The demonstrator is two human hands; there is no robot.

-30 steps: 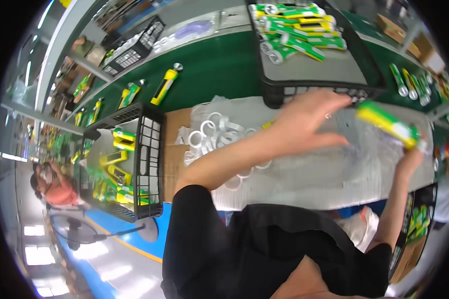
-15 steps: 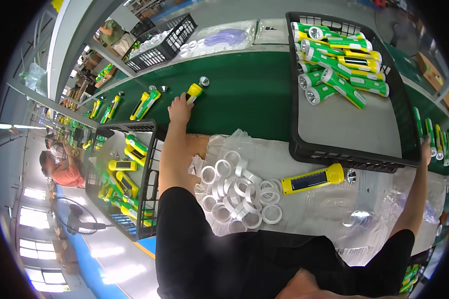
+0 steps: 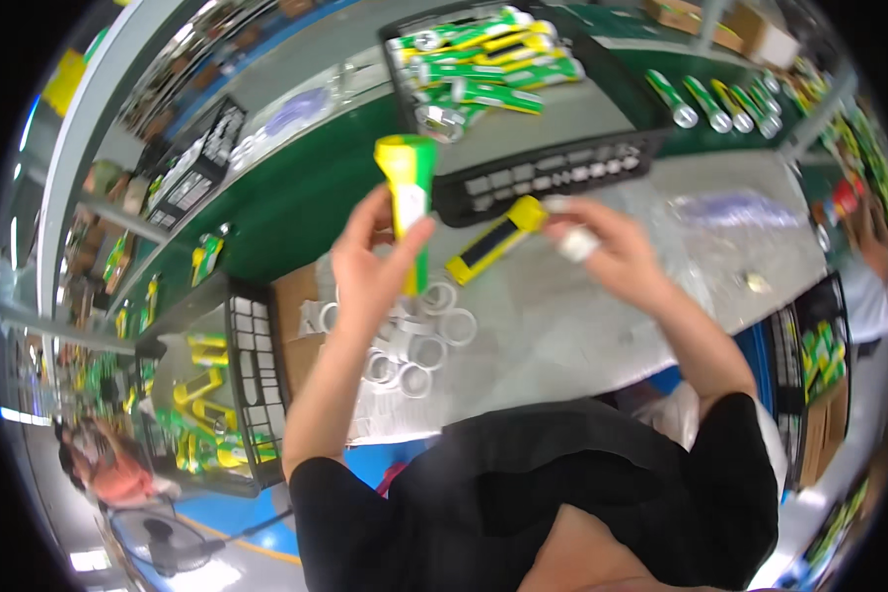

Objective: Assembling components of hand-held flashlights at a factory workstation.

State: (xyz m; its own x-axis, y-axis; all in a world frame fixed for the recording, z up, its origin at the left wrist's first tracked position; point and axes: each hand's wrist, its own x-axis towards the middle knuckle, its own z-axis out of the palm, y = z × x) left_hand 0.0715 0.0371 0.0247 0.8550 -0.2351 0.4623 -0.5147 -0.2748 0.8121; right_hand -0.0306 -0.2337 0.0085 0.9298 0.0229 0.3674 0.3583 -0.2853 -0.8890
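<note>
While your left hand [image 3: 365, 271] grasps the green-and-yellow flashlight [image 3: 405, 187] nearly upright, wide head at the top, your thumb lies along the barrel and your fingers wrap behind it. That barrel stands above the left part of the grey work surface [image 3: 562, 345], its lower end in line with the white rings [image 3: 414, 350] heaped toward the left edge; whether it touches them, you cannot tell from here. Your right hand [image 3: 617, 247] pinches a small white piece [image 3: 577, 244] — blurred, perhaps a ring — just beside the head of the yellow flashlight [image 3: 493, 242]. That 2nd flashlight lies slantwise near the surface's far edge, close to the near-left corner of the black crate [image 3: 548, 161]; contact between it and your fingertips is unclear.

For good control, hold the barrel low and firm enough that it cannot twist, and leave the wide head free of your fingers. Grip the white piece lightly by its outside, since squeezing could bend it. Bring your 2 hands together over bare surface, clear of heap and crate — steady the barrel, square the parts, and press evenly without forcing.
</note>
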